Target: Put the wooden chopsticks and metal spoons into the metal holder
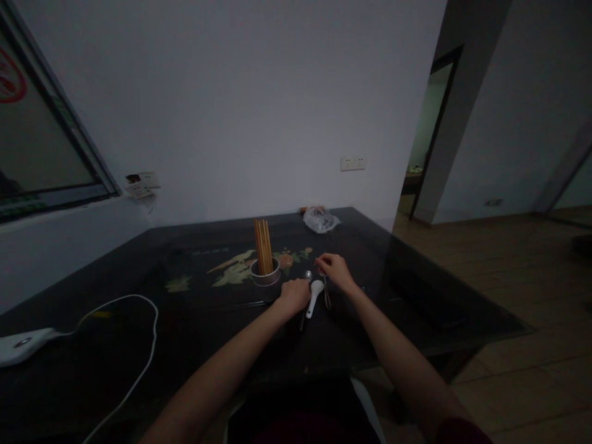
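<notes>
My left hand (294,296) rests on the dark table (194,320), its fingers curled beside a metal spoon (307,277); whether it grips the spoon's handle is hidden. Just right of it lies a white ceramic spoon (315,295). My right hand (335,270) is closed in a pinch over a thin metal utensil (327,298) lying on the table. A round cup holding wooden chopsticks (264,254) stands upright just beyond my left hand.
A crumpled clear plastic bag (320,220) sits near the table's far edge. A white device (23,345) with a looping white cable (139,345) lies at the left. The wall is close behind; a doorway and wooden floor open to the right.
</notes>
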### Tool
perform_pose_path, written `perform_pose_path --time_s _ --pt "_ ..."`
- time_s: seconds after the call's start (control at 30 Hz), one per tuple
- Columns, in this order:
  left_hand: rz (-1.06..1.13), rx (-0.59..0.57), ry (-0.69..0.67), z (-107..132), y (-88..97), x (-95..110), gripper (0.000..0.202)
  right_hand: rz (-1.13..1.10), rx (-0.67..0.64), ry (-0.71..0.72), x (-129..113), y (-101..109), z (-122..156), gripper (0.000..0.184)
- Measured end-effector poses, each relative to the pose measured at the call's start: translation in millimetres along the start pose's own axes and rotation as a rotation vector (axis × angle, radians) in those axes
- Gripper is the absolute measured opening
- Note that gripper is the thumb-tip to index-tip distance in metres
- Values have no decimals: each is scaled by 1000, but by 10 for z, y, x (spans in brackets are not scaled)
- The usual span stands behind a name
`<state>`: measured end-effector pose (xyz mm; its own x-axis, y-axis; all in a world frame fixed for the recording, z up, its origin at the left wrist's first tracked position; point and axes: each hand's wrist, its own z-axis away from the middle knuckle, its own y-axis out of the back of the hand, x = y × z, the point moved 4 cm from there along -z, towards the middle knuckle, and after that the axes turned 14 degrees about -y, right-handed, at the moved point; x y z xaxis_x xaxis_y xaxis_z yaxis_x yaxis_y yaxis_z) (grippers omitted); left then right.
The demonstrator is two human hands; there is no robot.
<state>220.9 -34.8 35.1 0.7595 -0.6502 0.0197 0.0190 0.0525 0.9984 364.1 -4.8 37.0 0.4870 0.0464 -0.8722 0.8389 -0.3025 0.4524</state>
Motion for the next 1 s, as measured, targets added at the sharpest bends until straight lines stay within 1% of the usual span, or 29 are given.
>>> perform_pose_path --time_s 0.07,0.2,0.3,0.4,0.47,0.57,0.67,0.73,0.8,0.9,1.0 --pt "16 -15 -1 16 11 -2 33 10 6 7 -12 3 7 21" --pt "31 -7 5 71 81 20 33 22 23 21 -23 22 5 23" --pt "37 15 -25 138 176 46 33 -12 56 18 -25 72 -14 27" --pt "77 75 -74 244 301 58 30 -109 98 9 -33 145 -30 32" --pt "158 134 -119 332 392 52 26 -172 119 7 -45 180 -28 34" --pt "397 223 -222 457 528 -3 21 -211 120 2 -65 179 -10 35" --pt "665 344 -301 560 685 -182 20 -212 92 -3 -81 129 21 35" --pt "828 452 -299 628 791 -387 22 -232 67 -6 -106 86 56 35" --pt "1020 571 -262 698 879 -631 25 -263 28 -5 -174 32 110 35" --pt "1246 795 -212 803 980 -990 30 -314 -83 27 -402 -92 222 34" --pt "1353 1028 -160 872 1013 -1273 31 -355 -159 112 -722 -235 314 31"
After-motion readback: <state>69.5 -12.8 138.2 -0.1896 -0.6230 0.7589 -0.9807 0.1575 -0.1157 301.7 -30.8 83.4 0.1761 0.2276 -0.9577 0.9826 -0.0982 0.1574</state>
